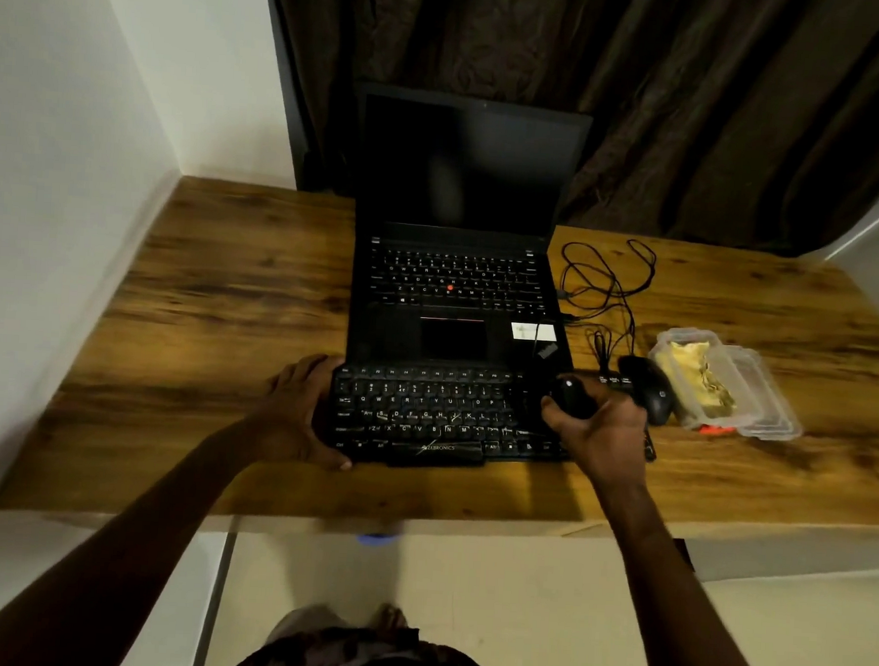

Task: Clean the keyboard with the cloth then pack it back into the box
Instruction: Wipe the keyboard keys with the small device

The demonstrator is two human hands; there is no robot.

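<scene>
A black keyboard point(422, 414) lies on the wooden desk point(198, 292), just in front of an open laptop point(456, 282). My left hand point(299, 411) grips the keyboard's left end, thumb at its near edge and fingers round its far corner. Over the keyboard's right end, my right hand point(601, 435) holds a small rounded black object point(570, 395) that looks like a mouse. A crumpled yellow cloth point(692, 374) lies in a clear plastic container point(762, 399) at the right. I see no keyboard box.
A black mouse point(655, 395) sits between the keyboard and the container. Loose black cables point(605, 286) trail right of the laptop. A white wall bounds the desk on the left and dark curtains hang behind it. The desk's front edge is close to me.
</scene>
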